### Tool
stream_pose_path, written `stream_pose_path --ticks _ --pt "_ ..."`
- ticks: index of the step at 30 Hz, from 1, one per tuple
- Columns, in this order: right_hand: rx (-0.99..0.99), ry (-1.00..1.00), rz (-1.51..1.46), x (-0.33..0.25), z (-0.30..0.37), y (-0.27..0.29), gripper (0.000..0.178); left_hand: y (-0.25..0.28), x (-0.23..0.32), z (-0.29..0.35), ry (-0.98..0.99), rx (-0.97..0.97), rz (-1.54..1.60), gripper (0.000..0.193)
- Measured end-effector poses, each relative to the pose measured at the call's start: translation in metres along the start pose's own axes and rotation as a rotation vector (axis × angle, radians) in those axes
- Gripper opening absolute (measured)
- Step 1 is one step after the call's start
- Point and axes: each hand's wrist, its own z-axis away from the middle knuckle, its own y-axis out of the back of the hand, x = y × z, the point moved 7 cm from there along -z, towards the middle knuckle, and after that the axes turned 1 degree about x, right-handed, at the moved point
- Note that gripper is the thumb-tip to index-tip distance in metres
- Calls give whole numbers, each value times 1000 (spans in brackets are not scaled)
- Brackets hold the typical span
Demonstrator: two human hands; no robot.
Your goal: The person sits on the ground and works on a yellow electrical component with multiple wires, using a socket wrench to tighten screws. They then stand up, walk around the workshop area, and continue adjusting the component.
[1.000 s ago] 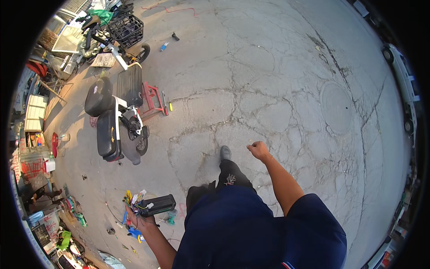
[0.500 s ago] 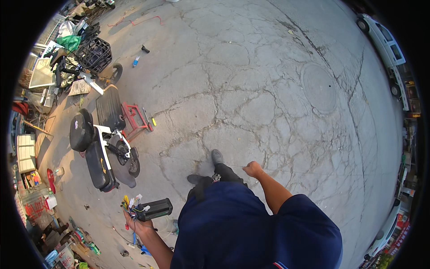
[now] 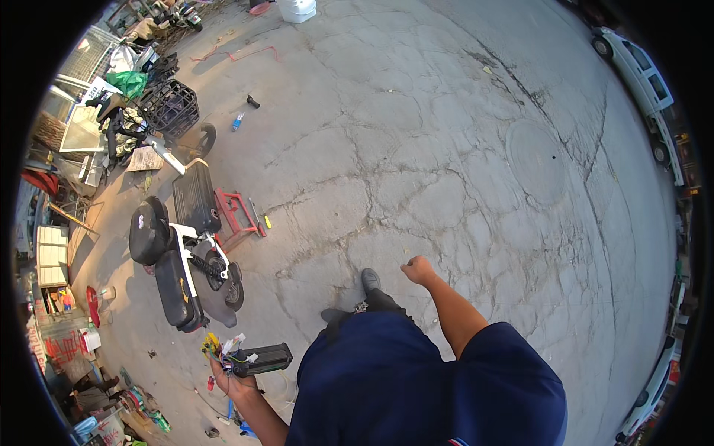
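My left hand (image 3: 233,383) is closed around a black finned motor controller (image 3: 264,360), held out at my left side. A bundle of wires with yellow, white and other coloured connectors (image 3: 223,347) hangs from the end of the controller near my fingers. My right hand (image 3: 419,269) hangs in front of me over the pavement, its fingers curled into a loose fist, with nothing visible in it. Ahead on the left, apart from both hands, stands a partly dismantled electric scooter (image 3: 182,271) with a black seat and a rear box.
Beside the scooter are a red metal stand (image 3: 236,220) and a yellow-handled tool (image 3: 268,221). A blue-labelled bottle (image 3: 237,122) lies farther off. Clutter and shelves line the left edge. A white bucket (image 3: 297,10) stands far ahead, and a white pickup truck (image 3: 638,78) is parked at right.
The view has shifted, so the scooter and stand appear farther right and slightly lower. More of the white bucket shows. My left hand keeps its hold on the controller; my right hand stays curled.
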Motion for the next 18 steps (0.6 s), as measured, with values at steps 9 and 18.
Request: stream_pose_path --ticks 9,18 --pt "-71 45 114 15 1 -18 45 -12 5 30 -219 139 -194 31" --pt "-146 26 107 13 0 -37 44 -3 2 63 -306 250 -345 31"
